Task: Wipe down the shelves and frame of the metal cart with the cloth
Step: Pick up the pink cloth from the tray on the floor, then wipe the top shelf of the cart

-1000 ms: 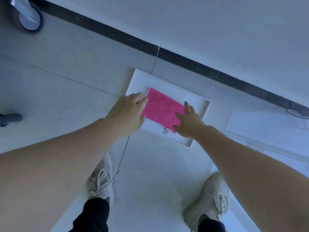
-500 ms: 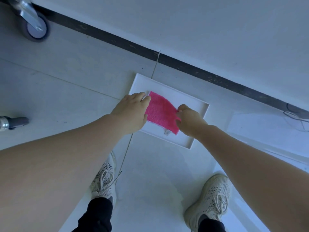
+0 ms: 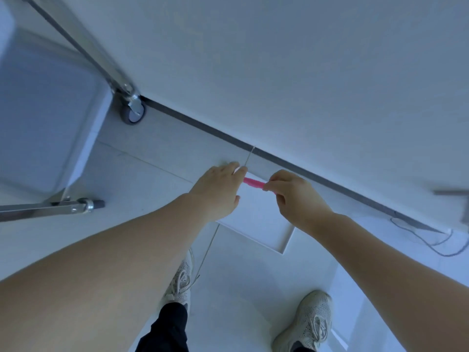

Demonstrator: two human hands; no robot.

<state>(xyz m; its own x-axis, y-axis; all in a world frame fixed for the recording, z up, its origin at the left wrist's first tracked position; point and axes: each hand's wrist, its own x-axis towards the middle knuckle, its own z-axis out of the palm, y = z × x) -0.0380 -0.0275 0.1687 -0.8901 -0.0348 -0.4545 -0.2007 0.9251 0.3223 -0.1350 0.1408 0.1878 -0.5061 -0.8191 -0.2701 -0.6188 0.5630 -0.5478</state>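
A pink cloth (image 3: 253,183) stretches as a narrow strip between my two hands, lifted above a white tray (image 3: 264,224) on the floor. My left hand (image 3: 218,190) pinches the cloth's left end and my right hand (image 3: 294,196) pinches its right end. Most of the cloth is hidden behind my hands. The metal cart (image 3: 50,110) stands at the left, with a steel leg (image 3: 83,47), a caster wheel (image 3: 133,114) and a pale lower shelf.
A white wall meets the tiled floor along a dark baseboard (image 3: 330,181). A thin cable (image 3: 429,240) lies on the floor at the right. My two shoes (image 3: 307,323) stand below the tray. Another cart leg (image 3: 50,208) juts in from the left.
Both hands have lifted the pink cloth off the white tray, and it now shows edge-on. The view has risen and swung, bringing the cart into sight at the left.
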